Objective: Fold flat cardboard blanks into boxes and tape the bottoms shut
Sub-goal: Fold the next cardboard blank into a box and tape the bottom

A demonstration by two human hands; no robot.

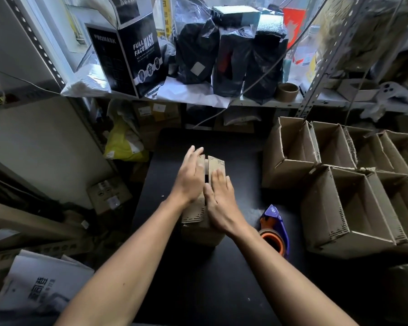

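I see a small corrugated cardboard box (204, 215) standing in the middle of the matte black counter (222, 278), its two top flaps folded inward with a narrow dark gap between them. The flap edges are rough and perforated-looking. My left hand (190, 178) lies flat on the left flap, its grip spread with straight fingers reaching past the far edge. My right hand (220, 203) presses flat on the right flap, fingers straight and close together; neither hand curls around anything.

Just right of the box, near my right forearm, lies a tape dispenser (275, 229) with a glossy blue plastic body and an orange core holding a roll of tape.

Along the right edge of the counter stands a cluster of folded boxes (339, 184), open side up, plain brown with ragged corrugated rims; their insides look bare as far as I can tell.

On the shelf (257, 102) behind stand crinkled black plastic bags (226, 55), a printed black face-mask carton (132, 60) and a brown cardboard tape core (288, 91).
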